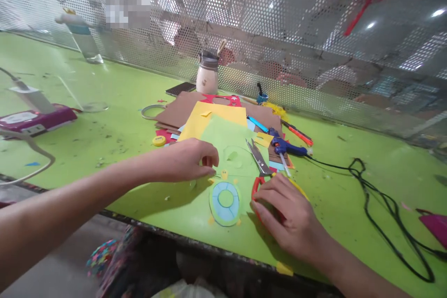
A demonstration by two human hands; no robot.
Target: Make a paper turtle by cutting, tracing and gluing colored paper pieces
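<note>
My left hand (188, 160) is curled in a pinch on a small piece I cannot make out, at the near edge of a green paper sheet (230, 142). My right hand (284, 214) lies flat with fingers stretched over the red handles of a pair of scissors (260, 163), whose blades point away across the green sheet. Between the hands lies a round paper cut-out (225, 201) with a blue ring and green centre. A yellow sheet (202, 121) lies under the green one.
A blue glue gun (288, 147) with a black cord (380, 205) lies right of the papers. Brown card (181, 109), a white bottle (207, 74), a phone (179, 88), a tape ring (151, 111) and pens sit behind. A pink device (37, 118) is far left. The table edge (195, 242) is near.
</note>
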